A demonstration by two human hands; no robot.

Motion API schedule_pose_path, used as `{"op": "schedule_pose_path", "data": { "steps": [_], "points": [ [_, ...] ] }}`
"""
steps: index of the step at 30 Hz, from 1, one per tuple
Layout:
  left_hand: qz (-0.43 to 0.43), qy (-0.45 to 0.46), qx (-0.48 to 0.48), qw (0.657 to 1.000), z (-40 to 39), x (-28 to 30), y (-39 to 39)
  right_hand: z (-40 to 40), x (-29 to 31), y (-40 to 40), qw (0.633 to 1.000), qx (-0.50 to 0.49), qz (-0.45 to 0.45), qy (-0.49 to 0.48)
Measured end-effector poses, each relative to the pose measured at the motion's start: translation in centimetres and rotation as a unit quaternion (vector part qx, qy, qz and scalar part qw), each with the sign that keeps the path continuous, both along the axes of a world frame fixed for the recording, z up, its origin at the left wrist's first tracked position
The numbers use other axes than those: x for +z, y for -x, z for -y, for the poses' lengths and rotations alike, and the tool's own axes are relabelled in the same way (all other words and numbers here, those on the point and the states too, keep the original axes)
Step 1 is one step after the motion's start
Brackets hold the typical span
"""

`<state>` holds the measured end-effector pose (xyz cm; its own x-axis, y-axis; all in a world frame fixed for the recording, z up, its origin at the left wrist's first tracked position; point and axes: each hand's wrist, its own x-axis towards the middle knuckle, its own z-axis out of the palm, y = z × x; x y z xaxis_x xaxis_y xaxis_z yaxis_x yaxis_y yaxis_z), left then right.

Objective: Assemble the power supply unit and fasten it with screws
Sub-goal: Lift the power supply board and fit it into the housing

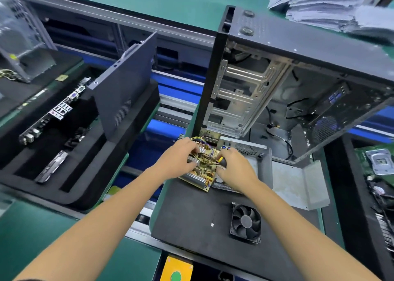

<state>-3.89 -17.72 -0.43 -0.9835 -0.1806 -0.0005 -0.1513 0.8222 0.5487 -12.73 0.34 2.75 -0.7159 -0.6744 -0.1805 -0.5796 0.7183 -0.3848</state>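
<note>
Head view: circuit board [200,169] near mat edge [157,206]

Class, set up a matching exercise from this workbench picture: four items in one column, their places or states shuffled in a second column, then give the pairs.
Items:
1. circuit board
2. cooling fan
3. screwdriver
4. computer case

Places or states:
A. lying loose on the black mat
B. standing open, side panel off
C. under the left hand
D. gripped in the right hand

Pairs: 1-C, 2-A, 3-D, 4-B

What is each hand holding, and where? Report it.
Left hand grips the power supply circuit board by its far left edge. Right hand holds a screwdriver by its black-and-yellow handle.
</note>
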Motion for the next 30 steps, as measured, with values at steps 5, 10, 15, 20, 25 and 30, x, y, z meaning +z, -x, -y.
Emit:
{"op": "schedule_pose_path", "data": {
  "steps": [5,10,15,20,25,30],
  "points": [
    [0.038,0.116,-0.100,0.987,-0.4,0.3,2.1,-1.5,0.3,0.7,1.000,-0.029,0.005,0.005],
    [0.098,0.213,-0.166,0.958,-0.3,0.8,3.9,-3.8,1.2,2.5,0.997,-0.071,-0.002,0.012],
    [0.144,0.253,-0.213,0.933,-0.4,1.8,5.0,-6.8,1.8,4.2,0.989,-0.147,-0.017,0.020],
    [0.194,0.289,-0.240,0.906,-0.6,2.5,5.9,-9.3,1.4,5.2,0.975,-0.222,0.000,-0.013],
    [0.210,0.267,-0.248,0.907,-1.4,2.7,7.0,-10.3,0.7,5.4,0.962,-0.254,0.095,-0.026],
    [0.212,0.275,-0.261,0.901,-2.3,3.0,7.7,-9.9,0.4,5.4,0.964,-0.234,0.121,-0.044]
  ]
}}
